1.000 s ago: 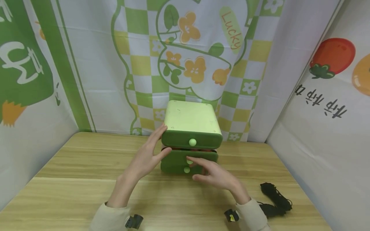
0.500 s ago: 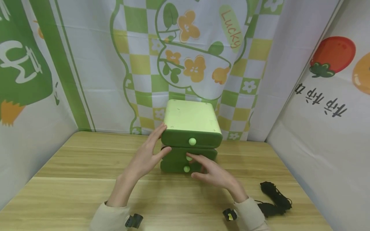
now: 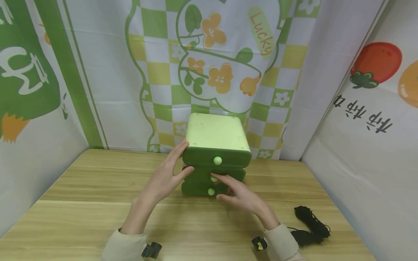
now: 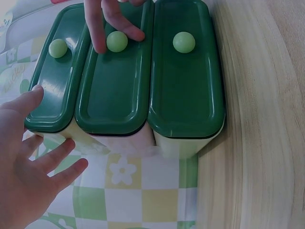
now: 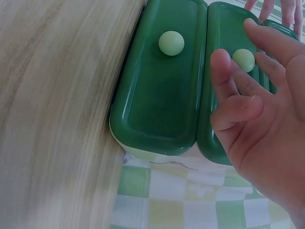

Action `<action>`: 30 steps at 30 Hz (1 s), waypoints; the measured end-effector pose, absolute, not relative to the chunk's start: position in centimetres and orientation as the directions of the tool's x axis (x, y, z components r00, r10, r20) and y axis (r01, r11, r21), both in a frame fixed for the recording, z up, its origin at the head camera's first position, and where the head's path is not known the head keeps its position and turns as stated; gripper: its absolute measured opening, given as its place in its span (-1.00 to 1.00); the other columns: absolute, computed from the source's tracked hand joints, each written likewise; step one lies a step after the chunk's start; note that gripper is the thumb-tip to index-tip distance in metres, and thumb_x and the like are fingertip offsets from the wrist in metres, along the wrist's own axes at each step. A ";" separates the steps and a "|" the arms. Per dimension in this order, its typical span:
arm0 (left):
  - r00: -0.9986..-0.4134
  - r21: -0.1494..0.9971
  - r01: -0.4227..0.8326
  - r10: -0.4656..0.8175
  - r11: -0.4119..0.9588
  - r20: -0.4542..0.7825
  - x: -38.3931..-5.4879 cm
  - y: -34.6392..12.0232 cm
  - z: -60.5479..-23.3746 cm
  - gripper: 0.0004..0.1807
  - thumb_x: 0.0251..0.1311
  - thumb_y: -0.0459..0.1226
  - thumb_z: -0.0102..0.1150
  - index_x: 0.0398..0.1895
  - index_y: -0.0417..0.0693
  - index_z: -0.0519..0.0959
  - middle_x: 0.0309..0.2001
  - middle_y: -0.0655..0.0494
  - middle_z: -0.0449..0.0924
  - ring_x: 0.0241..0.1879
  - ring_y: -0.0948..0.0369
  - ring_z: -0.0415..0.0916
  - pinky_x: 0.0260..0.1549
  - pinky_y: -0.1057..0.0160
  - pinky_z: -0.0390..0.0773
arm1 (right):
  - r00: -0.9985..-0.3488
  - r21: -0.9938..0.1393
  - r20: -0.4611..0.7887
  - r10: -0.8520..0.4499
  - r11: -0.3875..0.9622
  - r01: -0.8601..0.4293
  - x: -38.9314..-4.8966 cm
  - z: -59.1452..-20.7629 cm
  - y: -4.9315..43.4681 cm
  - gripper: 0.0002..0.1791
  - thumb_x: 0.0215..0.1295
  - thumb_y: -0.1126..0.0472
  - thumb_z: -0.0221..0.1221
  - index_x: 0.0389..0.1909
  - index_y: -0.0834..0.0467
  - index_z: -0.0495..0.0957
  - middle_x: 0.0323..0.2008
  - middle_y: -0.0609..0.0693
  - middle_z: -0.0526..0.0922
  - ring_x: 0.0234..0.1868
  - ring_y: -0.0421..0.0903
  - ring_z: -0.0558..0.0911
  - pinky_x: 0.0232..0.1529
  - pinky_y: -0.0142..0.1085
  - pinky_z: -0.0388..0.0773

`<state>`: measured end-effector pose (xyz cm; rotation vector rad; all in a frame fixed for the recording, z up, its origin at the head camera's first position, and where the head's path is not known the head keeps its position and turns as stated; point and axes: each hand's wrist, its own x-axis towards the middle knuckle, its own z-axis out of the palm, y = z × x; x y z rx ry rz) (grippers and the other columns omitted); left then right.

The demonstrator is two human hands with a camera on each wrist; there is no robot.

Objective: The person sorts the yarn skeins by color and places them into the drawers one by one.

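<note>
A small three-drawer chest (image 3: pixel 215 132) with a pale green top and dark green fronts stands on the wooden table near the back wall. My left hand (image 3: pixel 162 178) lies along its left side, fingers straight, the thumb at the left end of the top drawer's front (image 4: pixel 55 90). On the middle drawer's front (image 4: pixel 112 90), fingertips of my right hand (image 3: pixel 243 195) rest on either side of the round pale green knob (image 4: pixel 116 41). The bottom drawer (image 4: pixel 188 90) is beside it in the left wrist view, its knob untouched. All three drawers look closed.
A bundle of black cord (image 3: pixel 310 224) lies on the right part of the wooden table (image 3: pixel 81 214). Behind the chest hangs a printed green-and-white checked cloth (image 3: pixel 156 72), with printed white cloth walls on both sides.
The middle drawer was slightly out a second ago, with a dark gap and reddish contents showing above its front. Pushed by my right fingers, it has gone in. My left hand stayed put.
</note>
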<state>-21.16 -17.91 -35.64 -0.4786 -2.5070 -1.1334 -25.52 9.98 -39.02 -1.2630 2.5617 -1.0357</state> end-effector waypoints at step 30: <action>-0.892 0.652 0.421 0.156 0.630 0.424 -21.2 -18.0 -35.8 -0.16 0.37 0.04 0.14 0.59 0.42 -0.08 0.61 0.24 -0.13 0.51 -0.04 0.12 0.33 -0.33 0.26 | -0.640 -0.577 0.026 -0.768 0.511 -0.637 -26.1 -41.3 9.6 -0.47 0.43 0.12 0.17 0.39 0.08 0.40 0.13 0.09 0.63 0.16 0.04 0.59 0.18 -0.04 0.54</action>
